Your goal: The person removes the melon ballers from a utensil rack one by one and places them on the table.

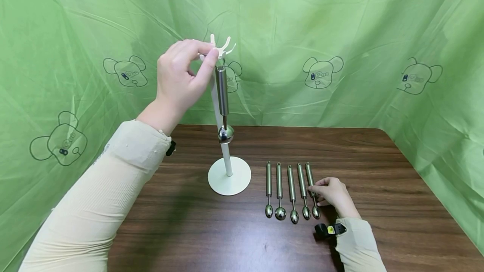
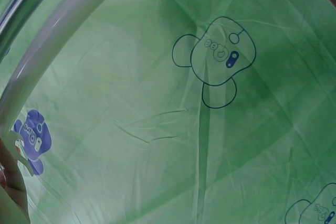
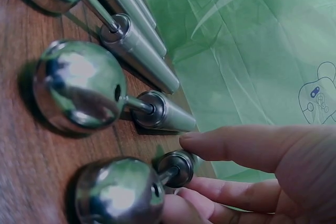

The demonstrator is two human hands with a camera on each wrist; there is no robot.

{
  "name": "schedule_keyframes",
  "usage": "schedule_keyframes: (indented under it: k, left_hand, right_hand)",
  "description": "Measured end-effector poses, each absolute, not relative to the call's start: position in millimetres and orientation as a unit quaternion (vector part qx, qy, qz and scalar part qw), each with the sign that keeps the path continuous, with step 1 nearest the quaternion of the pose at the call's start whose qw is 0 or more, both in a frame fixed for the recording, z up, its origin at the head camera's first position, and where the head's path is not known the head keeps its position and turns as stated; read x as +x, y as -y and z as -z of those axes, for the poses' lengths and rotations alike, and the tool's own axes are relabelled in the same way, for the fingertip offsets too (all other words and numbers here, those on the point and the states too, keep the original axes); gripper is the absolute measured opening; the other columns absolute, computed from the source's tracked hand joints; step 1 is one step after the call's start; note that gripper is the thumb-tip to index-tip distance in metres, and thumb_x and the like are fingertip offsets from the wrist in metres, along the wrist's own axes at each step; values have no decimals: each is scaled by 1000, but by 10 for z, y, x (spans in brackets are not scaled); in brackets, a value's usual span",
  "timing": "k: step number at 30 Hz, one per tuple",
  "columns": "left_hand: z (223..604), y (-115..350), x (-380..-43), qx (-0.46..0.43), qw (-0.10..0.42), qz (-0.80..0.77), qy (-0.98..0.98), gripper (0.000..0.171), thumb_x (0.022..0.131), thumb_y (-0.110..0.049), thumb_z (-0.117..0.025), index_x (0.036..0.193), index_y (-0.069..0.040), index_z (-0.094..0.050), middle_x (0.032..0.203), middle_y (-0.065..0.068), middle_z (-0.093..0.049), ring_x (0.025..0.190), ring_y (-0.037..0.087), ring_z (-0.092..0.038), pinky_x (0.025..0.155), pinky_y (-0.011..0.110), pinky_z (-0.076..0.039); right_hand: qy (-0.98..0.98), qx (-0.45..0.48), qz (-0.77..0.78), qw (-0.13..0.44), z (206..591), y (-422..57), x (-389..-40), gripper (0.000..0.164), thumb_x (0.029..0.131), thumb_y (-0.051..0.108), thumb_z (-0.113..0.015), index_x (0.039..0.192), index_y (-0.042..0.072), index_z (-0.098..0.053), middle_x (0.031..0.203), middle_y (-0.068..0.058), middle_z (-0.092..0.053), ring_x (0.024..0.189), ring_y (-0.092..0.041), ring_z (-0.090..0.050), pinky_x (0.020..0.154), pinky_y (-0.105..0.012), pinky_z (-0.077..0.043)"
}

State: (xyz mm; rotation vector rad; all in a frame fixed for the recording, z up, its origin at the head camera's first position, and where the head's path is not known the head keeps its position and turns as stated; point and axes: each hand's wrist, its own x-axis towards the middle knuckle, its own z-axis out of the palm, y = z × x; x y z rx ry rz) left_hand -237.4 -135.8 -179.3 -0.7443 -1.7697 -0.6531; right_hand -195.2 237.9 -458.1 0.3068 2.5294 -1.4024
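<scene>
At the top of a white stand (image 1: 230, 184), my left hand (image 1: 183, 68) pinches the pronged hook piece (image 1: 223, 49) between thumb and fingers. One steel melon baller (image 1: 222, 91) hangs from it, handle up and round scoop down. My right hand (image 1: 335, 194) grips the rightmost melon baller (image 1: 309, 173) of a row lying on the table, holding the lower end of its handle. In the right wrist view, the thumb lies above that handle and fingers curl beneath, beside the round scoop (image 3: 118, 192). The left wrist view catches only a sliver of the left hand (image 2: 13, 187).
Left of the held one, several more melon ballers (image 1: 291, 184) lie side by side, handles pointing away. The stand's round base rests on the brown wooden table (image 1: 378, 171). A green curtain (image 1: 272, 20) with printed bear heads encloses the back and sides.
</scene>
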Motion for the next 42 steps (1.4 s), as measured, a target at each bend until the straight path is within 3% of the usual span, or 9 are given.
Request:
schedule_keyframes:
  k: [29, 42]
  left_hand:
    - [1792, 1384, -2360, -312, 530, 277, 738, 27, 95, -24, -58, 91, -2, -74, 90, 11, -76, 72, 27, -64, 62, 28, -42]
    - [1784, 1387, -2373, -318, 522, 263, 746, 28, 96, -26, -59, 94, -3, -75, 94, 12, -76, 79, 27, -66, 71, 32, -48]
  right_hand:
    - [-861, 102, 485, 112, 4549, -2356, -1936, 40, 87, 21, -73, 108, -10, -62, 84, -10, -66, 66, -15, -63, 59, -32, -60]
    - [-873, 84, 475, 74, 4283, -2453, -1854, 47, 91, 30, -70, 117, -10, -62, 98, -21, -72, 67, -16, -69, 65, -34, -61]
